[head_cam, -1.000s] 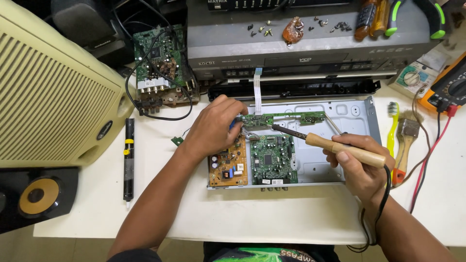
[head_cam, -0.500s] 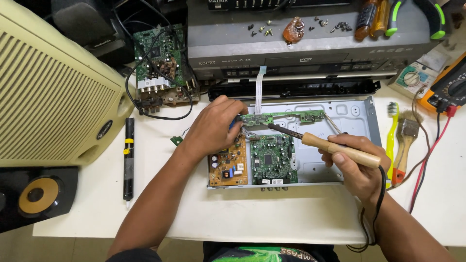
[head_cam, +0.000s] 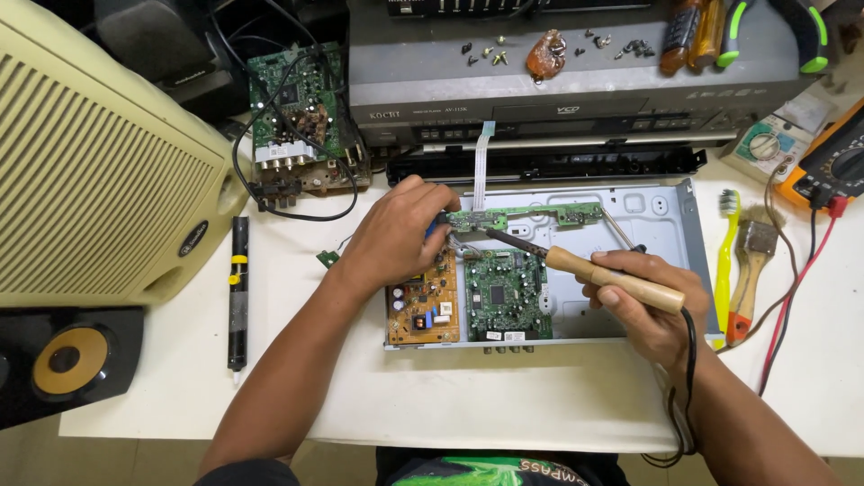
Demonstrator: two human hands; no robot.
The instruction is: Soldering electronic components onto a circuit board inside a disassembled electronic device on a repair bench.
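Observation:
My left hand [head_cam: 396,232] grips the left end of a long narrow green circuit strip [head_cam: 531,215], holding it over an open metal chassis [head_cam: 657,211]. My right hand [head_cam: 646,301] holds a soldering iron with a wooden handle [head_cam: 612,278]; its dark tip points left and meets the strip near my left fingers. A thin wire of solder [head_cam: 616,229] also sticks up from my right hand. Inside the chassis lie a green main board [head_cam: 506,292] and an orange-brown power board [head_cam: 423,306]. A white ribbon cable [head_cam: 481,166] runs up from the strip.
A grey disc player [head_cam: 576,90] with screws and screwdrivers on top stands behind. A cream speaker cabinet [head_cam: 99,180], a loose green board [head_cam: 297,108], a black desoldering pump [head_cam: 238,288], a yellow toothbrush [head_cam: 725,261], a paintbrush [head_cam: 749,270] and an orange multimeter [head_cam: 837,162] surround the chassis.
The soldering iron has shifted slightly left and lower, its tip staying at the green strip. My left hand has hardly moved.

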